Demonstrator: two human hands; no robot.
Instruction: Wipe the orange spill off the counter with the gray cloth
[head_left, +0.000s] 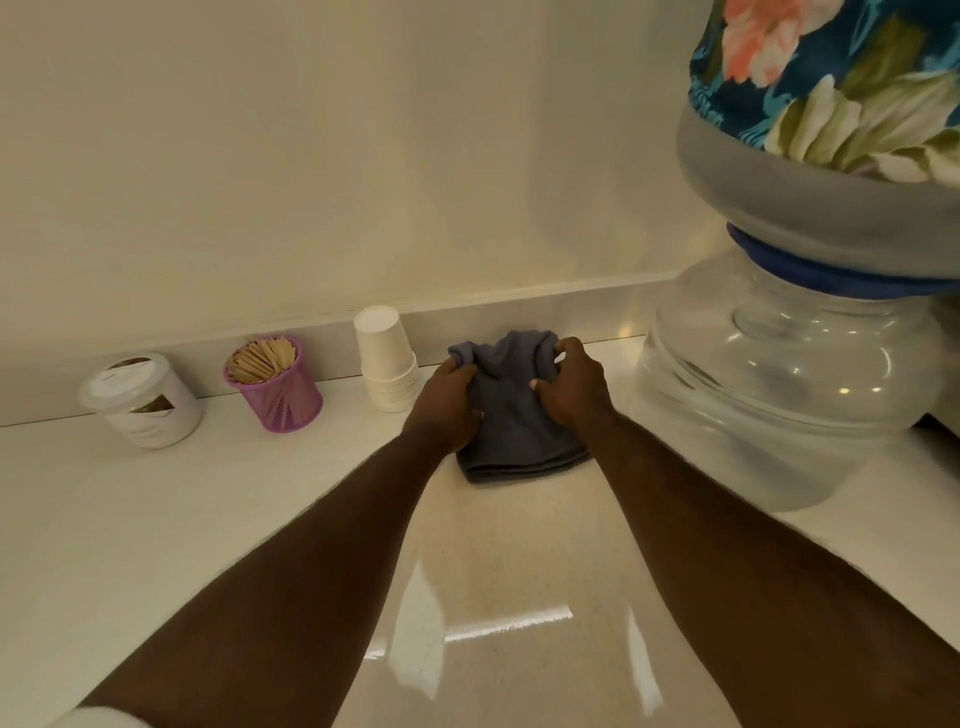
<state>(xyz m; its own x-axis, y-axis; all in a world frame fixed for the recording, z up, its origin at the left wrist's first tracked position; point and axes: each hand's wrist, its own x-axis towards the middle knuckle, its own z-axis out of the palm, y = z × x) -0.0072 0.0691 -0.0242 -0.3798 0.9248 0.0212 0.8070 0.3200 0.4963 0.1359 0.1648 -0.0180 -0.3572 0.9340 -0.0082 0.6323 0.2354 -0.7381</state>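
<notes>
Counter, glossy and pale with fine speckles, runs out to the left of the left hand, carrying a lidded white tub, a purple mesh cup of flat wooden sticks, and just beside the hand a stack of white paper cups upside down. Both hands bear on the gray cloth, which lies folded in soft layers between them, near the backsplash: the left hand pinches a bunched corner at its far side, and the right hand has its fingers curled into the gathered fabric, thumb pressed on top. To the right of the right hand stands a clear ribbed water bottle under a floral fabric cover. The orange spill seems to be a faint tan film nearer the body than the hands, between the forearms. The wiping looks underway or about to start; the next move probably calls for drawing the cloth back through that film under firm downward pressure, keeping the layers flat so they soak rather than smear
</notes>
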